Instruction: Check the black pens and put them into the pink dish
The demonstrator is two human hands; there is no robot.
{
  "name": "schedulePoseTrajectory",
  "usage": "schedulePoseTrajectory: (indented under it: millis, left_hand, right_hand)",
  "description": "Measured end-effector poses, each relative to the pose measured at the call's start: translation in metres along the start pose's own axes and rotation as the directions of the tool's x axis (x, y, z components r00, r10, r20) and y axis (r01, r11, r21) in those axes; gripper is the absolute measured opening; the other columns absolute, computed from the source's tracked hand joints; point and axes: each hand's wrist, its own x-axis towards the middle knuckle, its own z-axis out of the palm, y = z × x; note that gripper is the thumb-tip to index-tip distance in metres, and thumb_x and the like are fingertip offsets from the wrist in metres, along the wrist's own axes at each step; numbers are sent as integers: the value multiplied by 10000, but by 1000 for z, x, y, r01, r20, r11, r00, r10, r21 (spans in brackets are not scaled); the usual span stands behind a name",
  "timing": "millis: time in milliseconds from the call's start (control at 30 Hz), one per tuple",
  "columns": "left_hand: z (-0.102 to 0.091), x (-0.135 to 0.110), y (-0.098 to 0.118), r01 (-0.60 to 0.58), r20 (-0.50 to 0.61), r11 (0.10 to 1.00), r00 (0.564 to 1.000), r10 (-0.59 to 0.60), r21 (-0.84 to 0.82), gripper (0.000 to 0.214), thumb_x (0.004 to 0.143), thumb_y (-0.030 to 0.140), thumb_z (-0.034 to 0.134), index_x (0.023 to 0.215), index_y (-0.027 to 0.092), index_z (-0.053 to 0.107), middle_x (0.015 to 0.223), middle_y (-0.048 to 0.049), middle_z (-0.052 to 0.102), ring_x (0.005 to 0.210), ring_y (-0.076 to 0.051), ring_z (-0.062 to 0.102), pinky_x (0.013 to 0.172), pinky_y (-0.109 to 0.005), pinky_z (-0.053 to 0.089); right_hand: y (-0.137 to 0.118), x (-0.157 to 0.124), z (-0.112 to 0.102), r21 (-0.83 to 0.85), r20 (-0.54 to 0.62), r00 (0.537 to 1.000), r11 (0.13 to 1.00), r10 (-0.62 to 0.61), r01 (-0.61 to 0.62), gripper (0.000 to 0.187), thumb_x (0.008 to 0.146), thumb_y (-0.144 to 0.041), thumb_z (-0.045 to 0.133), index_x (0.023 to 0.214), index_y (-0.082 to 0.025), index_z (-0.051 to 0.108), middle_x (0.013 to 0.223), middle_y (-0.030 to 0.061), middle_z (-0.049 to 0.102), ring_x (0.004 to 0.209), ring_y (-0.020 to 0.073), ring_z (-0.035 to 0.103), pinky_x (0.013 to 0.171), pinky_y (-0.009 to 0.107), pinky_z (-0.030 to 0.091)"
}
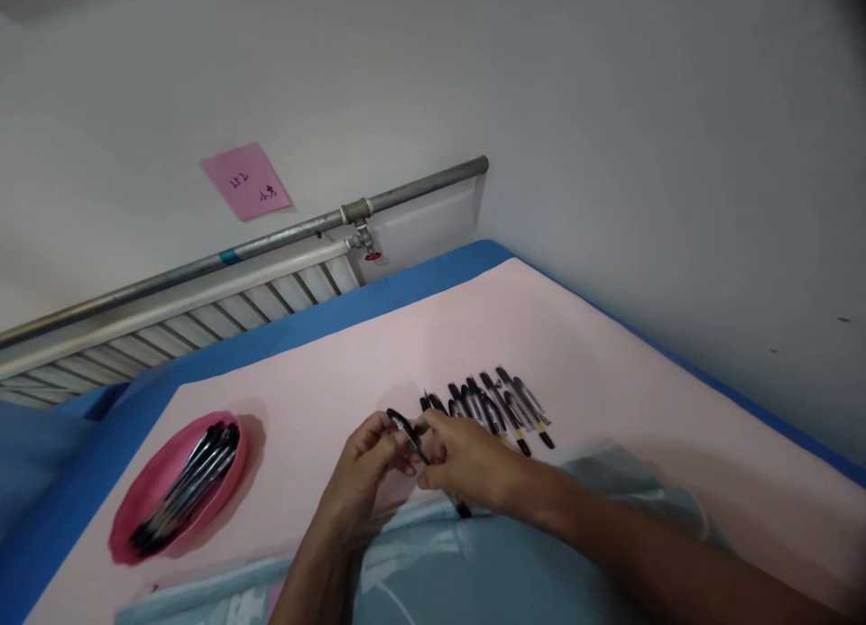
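A black-capped pen (pixel 404 432) slants between my two hands above the pink table cover. My left hand (pixel 367 455) pinches it from the left with thumb and fingers. From the right, my right hand (pixel 466 455) closes its fingers on the same pen, hiding part of the barrel. A dark tip (pixel 463 510) shows below the right hand; whether it belongs to the held pen I cannot tell. Just beyond that hand lies a row of black pens and clear barrels (pixel 492 410), partly covered by it.
At the left stands a pink basket (pixel 123 508) with several pens (pixel 189 485) inside. Blue-green clear plastic (pixel 433 566) lies along the near edge. A radiator (pixel 250 300), a metal pipe (pixel 426 185) and a pink note (pixel 247 181) are at the wall behind.
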Motion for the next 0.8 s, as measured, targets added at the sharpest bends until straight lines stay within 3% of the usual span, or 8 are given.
schedulePoseTrajectory:
  millis: [267,367,433,500,567,633,700,800]
  left_hand:
    - [12,-1,-2,-57,29,997,998,55,57,164,671,279,632,751,138,613,665,-23,587,602,-115,520,594,-228,396]
    - [-12,-5,17,-121,-146,983,979,142,141,155,689,295,598,747,152,591,661,-13,565,591,-119,512,581,-236,406]
    - [-40,-15,38,-152,-332,935,906,261,320,168,699,312,578,783,167,587,712,-22,573,657,-143,528,603,-245,412]
    - [-74,-30,62,-65,-471,794,775,422,605,188,696,338,573,792,177,583,742,-38,591,708,-169,536,621,-249,399]
    - [-109,-46,82,244,-533,509,632,562,825,206,737,364,507,813,186,578,766,-58,605,711,-192,543,628,-269,374]
    - [-141,-57,91,530,-523,174,628,577,830,251,783,362,415,855,178,569,827,-100,611,753,-229,551,634,-295,358]
    - [-166,-64,89,643,-554,-28,680,481,766,287,804,324,353,877,153,570,850,-144,616,766,-253,562,630,-311,350]
    - [-190,-68,74,696,-628,-42,671,394,717,250,761,290,399,775,137,596,742,-167,622,723,-289,576,616,-336,352]
  right_hand:
    - [9,6,4,-38,-49,990,991,-130,128,248,699,-210,536,944,-179,515,667,-30,549,603,101,499,502,184,312]
    - [4,6,0,-79,-61,994,993,-95,90,372,732,-289,526,1084,-175,484,644,-20,540,573,117,501,501,211,325]
    - [1,5,-3,-69,-48,995,994,-90,87,404,762,-329,497,1136,-179,466,671,-5,551,582,125,514,506,222,343]
    - [-1,3,-5,-59,-29,994,993,-101,99,399,781,-340,474,1145,-177,467,683,3,554,584,127,521,516,229,359]
    - [-2,1,-5,-67,-12,994,992,-107,106,373,788,-331,465,1126,-173,485,677,4,556,568,123,517,514,230,361]
    - [-3,0,-5,-94,-9,993,989,-118,117,346,791,-323,463,1099,-172,507,674,6,563,562,121,514,511,228,355]
    - [-2,0,-4,-131,-18,991,983,-133,130,328,790,-322,466,1075,-171,527,674,11,572,576,126,515,515,229,350]
    - [1,1,-3,-167,-29,988,975,-151,144,312,791,-329,466,1049,-174,548,683,16,583,589,130,515,523,231,349]
